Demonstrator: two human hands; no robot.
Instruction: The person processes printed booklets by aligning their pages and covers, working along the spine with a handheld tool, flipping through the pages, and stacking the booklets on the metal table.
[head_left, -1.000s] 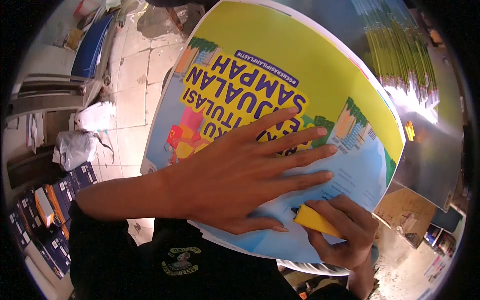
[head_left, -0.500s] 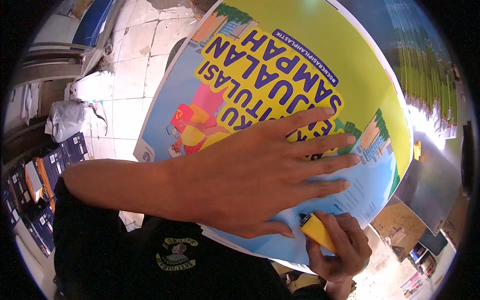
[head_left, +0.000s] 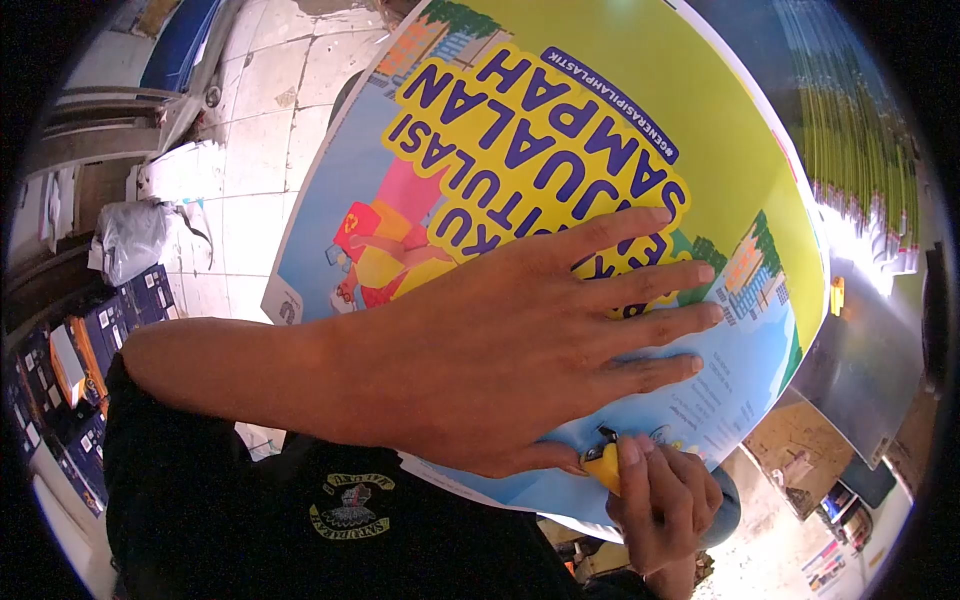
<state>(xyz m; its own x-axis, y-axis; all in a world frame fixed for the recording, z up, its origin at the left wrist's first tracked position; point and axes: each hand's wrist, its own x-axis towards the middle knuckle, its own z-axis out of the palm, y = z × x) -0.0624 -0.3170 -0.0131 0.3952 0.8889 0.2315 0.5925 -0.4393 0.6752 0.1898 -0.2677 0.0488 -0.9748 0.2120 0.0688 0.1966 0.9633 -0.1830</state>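
Note:
A large printed poster sheet [head_left: 730, 130] in yellow-green and blue, with big purple lettering, lies in front of me, one edge against my dark shirt. My left hand [head_left: 520, 350] rests flat on it, palm down, fingers spread toward the right. Close below the left thumb, my right hand [head_left: 665, 500] is closed around a small yellow tool [head_left: 601, 468] with a black tip. That tip is at the poster's surface near its lower edge. Fingers hide most of the tool, so its exact kind is unclear.
Pale floor tiles [head_left: 265, 140] show at the left, with a plastic bag [head_left: 135, 240] and several dark blue boxes [head_left: 110, 330] nearby. At the far right is a tall stack of sheets [head_left: 850, 150] and a shiny metal surface [head_left: 860, 370].
My right hand has turned and moved slightly left and down, covering more of the yellow tool. The poster has shifted slightly up and left; my left hand remains flat on it.

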